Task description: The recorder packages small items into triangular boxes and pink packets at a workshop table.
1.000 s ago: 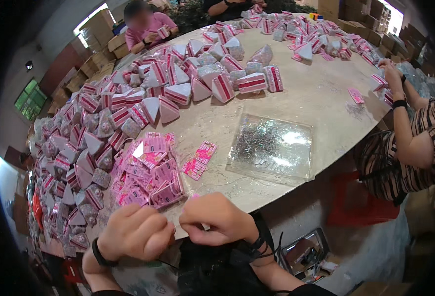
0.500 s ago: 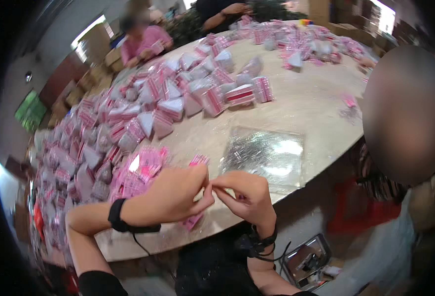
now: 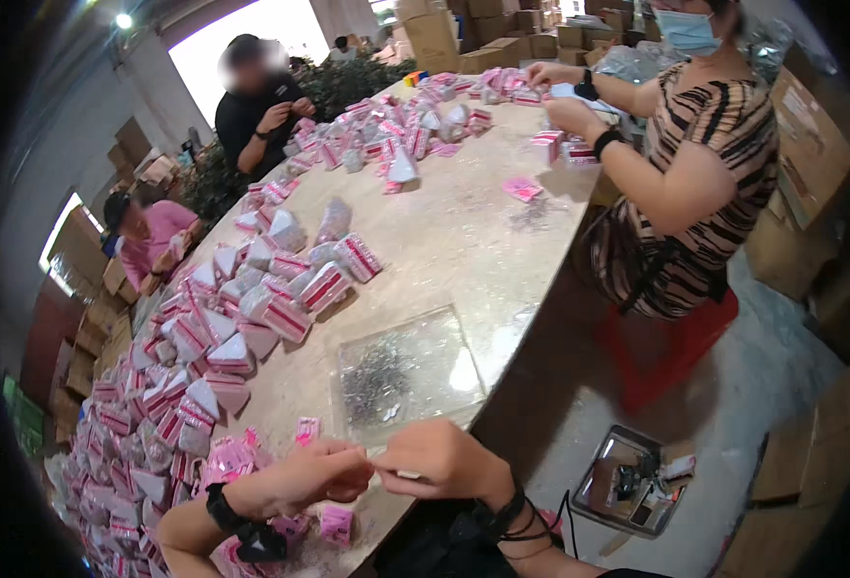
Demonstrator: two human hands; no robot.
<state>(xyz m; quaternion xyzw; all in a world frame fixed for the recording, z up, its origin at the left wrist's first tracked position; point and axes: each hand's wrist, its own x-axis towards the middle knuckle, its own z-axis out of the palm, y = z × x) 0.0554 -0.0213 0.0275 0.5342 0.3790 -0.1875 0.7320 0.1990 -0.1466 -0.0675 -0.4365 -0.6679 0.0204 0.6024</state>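
Note:
My left hand (image 3: 321, 474) and my right hand (image 3: 441, 459) meet over the near edge of a round beige table (image 3: 464, 241). Their fingertips pinch a small thin pale item (image 3: 401, 473) between them; what it is I cannot tell. A clear plastic bag of small dark metal pieces (image 3: 401, 371) lies flat just beyond my hands. A heap of small pink packets (image 3: 242, 462) sits by my left wrist, and one pink packet (image 3: 336, 525) lies under my left hand.
Many pink-and-white boxes (image 3: 261, 299) cover the table's left side and far end. A person in a striped top (image 3: 695, 164) works at the right on a red stool (image 3: 671, 352). Two more people sit far left. A tray of tools (image 3: 632, 477) lies on the floor.
The view has swung up and right, bringing the person in the striped top fully into view. My hands rose from below the table edge and joined at the fingertips over it.

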